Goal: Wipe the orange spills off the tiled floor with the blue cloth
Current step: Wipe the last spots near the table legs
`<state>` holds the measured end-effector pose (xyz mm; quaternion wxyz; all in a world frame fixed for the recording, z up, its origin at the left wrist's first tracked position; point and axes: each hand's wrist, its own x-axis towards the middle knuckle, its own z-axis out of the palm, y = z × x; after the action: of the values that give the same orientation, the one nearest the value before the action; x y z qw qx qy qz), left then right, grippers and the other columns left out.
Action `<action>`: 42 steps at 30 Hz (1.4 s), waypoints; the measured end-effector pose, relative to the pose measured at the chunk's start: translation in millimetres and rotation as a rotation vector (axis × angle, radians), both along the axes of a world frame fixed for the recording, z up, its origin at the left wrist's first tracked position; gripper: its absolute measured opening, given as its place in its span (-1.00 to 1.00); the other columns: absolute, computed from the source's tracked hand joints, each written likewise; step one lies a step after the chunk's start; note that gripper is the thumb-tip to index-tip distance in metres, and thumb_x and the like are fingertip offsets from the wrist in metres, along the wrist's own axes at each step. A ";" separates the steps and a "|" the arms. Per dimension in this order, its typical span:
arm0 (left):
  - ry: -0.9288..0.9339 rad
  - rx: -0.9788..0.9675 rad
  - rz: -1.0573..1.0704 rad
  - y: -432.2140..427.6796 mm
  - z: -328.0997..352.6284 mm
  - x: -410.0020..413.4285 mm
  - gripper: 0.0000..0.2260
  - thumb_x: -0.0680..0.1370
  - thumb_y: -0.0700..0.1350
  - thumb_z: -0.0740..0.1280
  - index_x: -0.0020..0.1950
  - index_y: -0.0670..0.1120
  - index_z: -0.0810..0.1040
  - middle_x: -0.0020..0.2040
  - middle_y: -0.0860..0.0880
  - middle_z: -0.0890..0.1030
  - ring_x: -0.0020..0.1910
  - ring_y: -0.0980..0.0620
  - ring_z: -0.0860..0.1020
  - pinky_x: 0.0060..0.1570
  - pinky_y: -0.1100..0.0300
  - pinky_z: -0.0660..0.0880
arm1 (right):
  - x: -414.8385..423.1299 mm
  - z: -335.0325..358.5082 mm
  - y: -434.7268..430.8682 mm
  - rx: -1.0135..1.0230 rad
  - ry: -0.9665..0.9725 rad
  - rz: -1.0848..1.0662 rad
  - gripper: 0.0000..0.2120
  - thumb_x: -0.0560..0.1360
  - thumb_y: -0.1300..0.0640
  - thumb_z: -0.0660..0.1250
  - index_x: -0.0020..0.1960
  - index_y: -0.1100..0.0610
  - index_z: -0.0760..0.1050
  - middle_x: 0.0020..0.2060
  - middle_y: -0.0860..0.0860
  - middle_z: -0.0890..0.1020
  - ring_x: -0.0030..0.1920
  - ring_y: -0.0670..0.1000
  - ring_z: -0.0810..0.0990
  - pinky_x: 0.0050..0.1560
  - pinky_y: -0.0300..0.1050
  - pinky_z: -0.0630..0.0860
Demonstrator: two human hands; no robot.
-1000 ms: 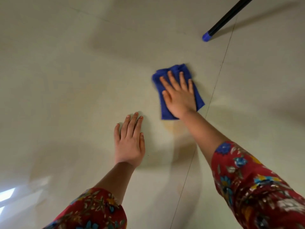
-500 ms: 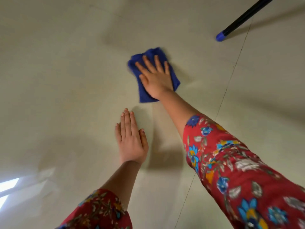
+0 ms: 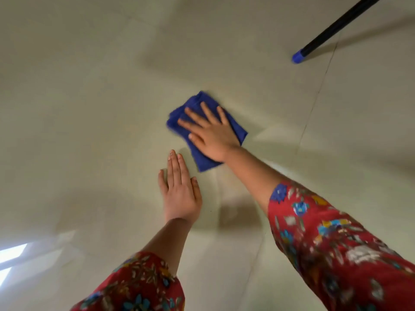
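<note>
A folded blue cloth (image 3: 197, 104) lies flat on the pale tiled floor (image 3: 89, 108). My right hand (image 3: 211, 133) presses down on the cloth with fingers spread. My left hand (image 3: 179, 189) rests flat on the floor just below and left of the cloth, fingers together, holding nothing. A faint yellowish smear (image 3: 226, 176) shows on the tile just below the cloth, beside my right forearm. No strong orange spill is visible.
A black pole with a blue tip (image 3: 298, 56) slants in from the top right and its tip touches the floor. A grout line (image 3: 314, 104) runs down the floor right of the cloth. Window light reflects at the lower left (image 3: 13, 254).
My right hand slid the cloth away and to the left, then back nearer, turning it a little. The left hand stayed flat on the floor, its fingers closing together.
</note>
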<state>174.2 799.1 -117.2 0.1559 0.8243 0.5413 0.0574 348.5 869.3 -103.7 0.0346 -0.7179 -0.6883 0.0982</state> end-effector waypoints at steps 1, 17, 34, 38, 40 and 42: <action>-0.016 -0.001 0.008 1.7 -0.2 -1.0 -0.45 0.59 -0.04 -0.09 0.56 -0.23 0.00 0.58 -0.15 0.00 0.56 -0.04 -0.02 0.49 -0.10 -0.02 | -8.2 -2.3 -24.3 0.023 0.001 0.071 -0.54 0.62 -0.15 -0.01 0.51 -0.24 0.14 0.54 -0.15 0.14 0.56 0.10 0.02 0.50 0.23 -0.07; -0.026 -0.006 -0.127 6.2 -0.4 -4.2 -0.45 0.56 -0.04 -0.11 0.56 -0.13 0.11 0.59 -0.07 0.04 0.56 0.00 0.00 0.46 -0.14 -0.18 | -14.9 -8.6 -207.6 0.044 -0.031 -0.156 -0.53 0.62 -0.03 -0.02 0.52 -0.18 0.15 0.54 -0.13 0.16 0.55 0.09 0.09 0.50 0.18 0.01; -0.395 -0.130 -0.180 -6.4 20.5 -67.5 -0.55 0.55 -0.12 0.06 0.40 -0.20 0.40 0.36 -0.18 0.46 0.35 -0.14 0.39 0.38 0.27 0.19 | -122.4 -2.0 -254.1 0.001 0.027 0.079 -0.52 0.61 -0.15 0.03 0.51 -0.17 0.17 0.55 -0.13 0.15 0.56 0.13 0.00 0.51 0.20 -0.08; -0.147 -0.038 -0.470 -14.4 17.5 -96.5 -0.52 0.59 0.00 0.04 0.46 -0.16 0.35 0.46 -0.14 0.37 0.44 -0.11 0.32 0.44 0.02 0.23 | -48.2 -7.9 -309.4 0.014 -0.065 -0.143 -0.48 0.56 -0.20 0.06 0.51 -0.21 0.15 0.53 -0.14 0.18 0.54 0.14 0.12 0.46 0.25 0.06; -0.065 -0.034 -0.530 -22.8 17.4 -99.9 -0.50 0.60 0.04 0.01 0.50 -0.12 0.28 0.51 -0.08 0.29 0.49 -0.08 0.25 0.45 -0.04 0.21 | -7.3 -6.8 -295.1 -0.003 -0.117 -0.448 -0.48 0.57 -0.21 -0.03 0.53 -0.19 0.11 0.54 -0.11 0.16 0.55 0.16 0.09 0.43 0.30 0.09; -0.026 -0.050 -0.577 -32.0 20.3 -91.6 -0.48 0.61 0.09 -0.04 0.55 -0.05 0.18 0.55 0.00 0.18 0.53 -0.01 0.15 0.48 0.00 0.13 | -0.8 -1.5 -271.2 -0.013 -0.092 -0.630 -0.46 0.57 -0.21 -0.07 0.53 -0.15 0.15 0.55 -0.06 0.17 0.54 0.19 0.09 0.44 0.35 0.06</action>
<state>82.5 767.2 -96.9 0.1930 0.9393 0.2835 0.0077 347.7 598.1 -105.2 0.0276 -0.8996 -0.4325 0.0543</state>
